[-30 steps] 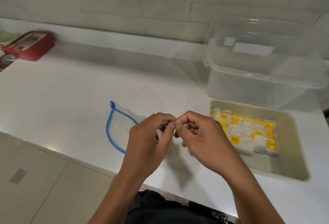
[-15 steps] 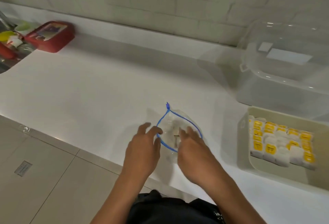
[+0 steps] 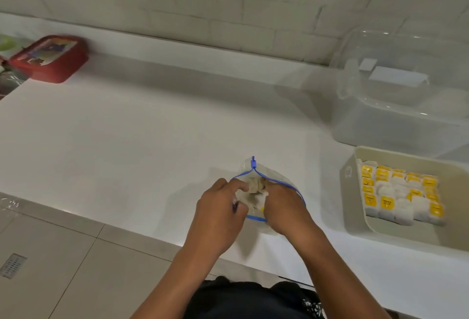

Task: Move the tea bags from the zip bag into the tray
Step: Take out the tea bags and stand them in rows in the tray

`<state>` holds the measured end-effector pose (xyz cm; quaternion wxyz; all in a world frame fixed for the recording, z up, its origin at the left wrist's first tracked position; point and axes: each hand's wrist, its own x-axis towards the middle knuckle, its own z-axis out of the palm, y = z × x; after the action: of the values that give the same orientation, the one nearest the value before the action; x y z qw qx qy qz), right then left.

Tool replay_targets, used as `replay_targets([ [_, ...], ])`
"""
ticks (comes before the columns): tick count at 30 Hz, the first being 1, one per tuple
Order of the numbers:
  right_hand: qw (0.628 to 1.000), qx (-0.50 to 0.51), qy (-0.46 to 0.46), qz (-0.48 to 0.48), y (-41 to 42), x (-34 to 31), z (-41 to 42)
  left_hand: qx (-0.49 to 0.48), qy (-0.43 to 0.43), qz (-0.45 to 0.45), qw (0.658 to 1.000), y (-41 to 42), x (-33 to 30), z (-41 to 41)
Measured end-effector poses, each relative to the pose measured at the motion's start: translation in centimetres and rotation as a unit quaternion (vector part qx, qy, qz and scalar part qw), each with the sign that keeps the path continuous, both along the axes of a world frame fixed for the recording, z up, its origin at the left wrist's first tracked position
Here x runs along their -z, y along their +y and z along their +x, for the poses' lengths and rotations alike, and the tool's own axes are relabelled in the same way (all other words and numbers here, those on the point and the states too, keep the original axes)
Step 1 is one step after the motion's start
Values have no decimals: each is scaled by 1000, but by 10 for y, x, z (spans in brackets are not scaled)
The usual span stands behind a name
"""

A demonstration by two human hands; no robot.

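Well along, by the look of it, though not finished. Rows of tea bags with yellow tags [image 3: 396,193] already packed into the far part of the beige tray [image 3: 355,219] at the right of the white bench [image 3: 127,153], with a bare strip of tray floor left nearest the bench edge. A few more tea bags [image 3: 255,195] left inside the clear zip bag [image 3: 284,181], lying near the front edge of the bench with its blue-edged mouth spread wide; exact count impossible to tell, partly hidden by fingers. Left hand [image 3: 218,219] curled at the left side of the mouth, pinching the bag's edge to hold it apart. Right hand [image 3: 284,207] reaching down into the opening, fingers bent among the remaining bags; whether any is actually gripped cannot be told. Left to do, as a judgement: lifting out the last few and setting them in the tray's free strip.
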<state>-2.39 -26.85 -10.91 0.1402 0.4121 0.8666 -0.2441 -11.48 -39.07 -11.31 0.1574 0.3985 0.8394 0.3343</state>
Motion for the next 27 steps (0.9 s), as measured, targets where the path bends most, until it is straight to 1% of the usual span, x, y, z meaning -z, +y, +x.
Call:
replay_targets([
  [4, 999, 12, -16, 47, 5, 10, -4, 18, -21, -11, 1000, -2, -1, 5],
  [7, 998, 28, 12, 53, 3, 16, -12, 31, -9, -12, 999, -1, -3, 2],
  [10, 994, 46, 36, 87, 0, 21, -21, 40, -13, -15, 999, 0, -3, 3],
  [12, 992, 64, 53, 94, 0, 28, -27, 41, -10, -26, 999, 1, -2, 2],
  [18, 986, 118, 108, 47, 7, 33, -31, 34, -6, -34, 999, 1, -1, 0],
  [22, 992, 76, 92, 49, 6, 26, -27, 14, 10, -27, 999, 3, -1, -9],
  [25, 994, 33, 103, 7, 1, 11, -22, 11, 25, -31, 999, 3, 0, -10],
  [27, 993, 22, 109, -40, -3, -3, -18, 7, 32, -43, 999, 3, 1, -11],
])
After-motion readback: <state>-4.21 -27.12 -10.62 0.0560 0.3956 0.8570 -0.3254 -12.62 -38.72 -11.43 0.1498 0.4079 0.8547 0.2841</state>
